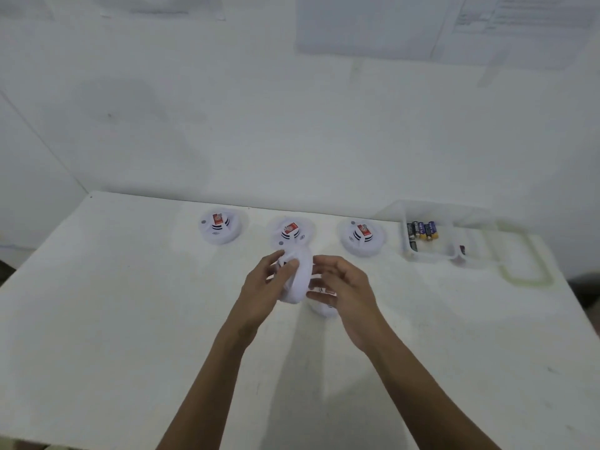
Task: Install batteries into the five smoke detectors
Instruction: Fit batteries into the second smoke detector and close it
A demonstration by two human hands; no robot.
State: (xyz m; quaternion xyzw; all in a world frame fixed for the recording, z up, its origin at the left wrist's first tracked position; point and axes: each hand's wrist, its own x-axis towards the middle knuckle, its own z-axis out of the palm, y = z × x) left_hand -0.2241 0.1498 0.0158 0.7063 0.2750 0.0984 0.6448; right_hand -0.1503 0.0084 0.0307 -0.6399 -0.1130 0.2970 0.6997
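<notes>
At the centre of the frame, the person's left hand (272, 280) grips a white round smoke detector (297, 280), tipped up on its edge above the table, with the thumb and fingers closed over its left face and rim. The right hand (341, 287) hovers just beside the detector's right edge, fingers loosely curled and spread; motion blur hides whether they touch it. Directly beneath the right hand, part of another white detector (324, 309) rests on the white table (130, 319), mostly covered by the palm.

Further up the frame, a row of three detectors sits near the table's far edge: one left of centre (221, 226), one in the middle (290, 233) just above the raised unit, and one right of centre (361, 237). Each shows a small red label on top.

At the right of the frame stands a clear plastic tub (428, 254) holding several dark cylindrical batteries (422, 231). Its lid (522, 261), clear with a pale green rim, lies just beside it.

The held detector looks light, rigid and smooth-shelled, so it could slip; holding it by the outer rim seems safest, with the back left free. Thin plastic catches would likely be fragile, so gentle pressure is advisable.
</notes>
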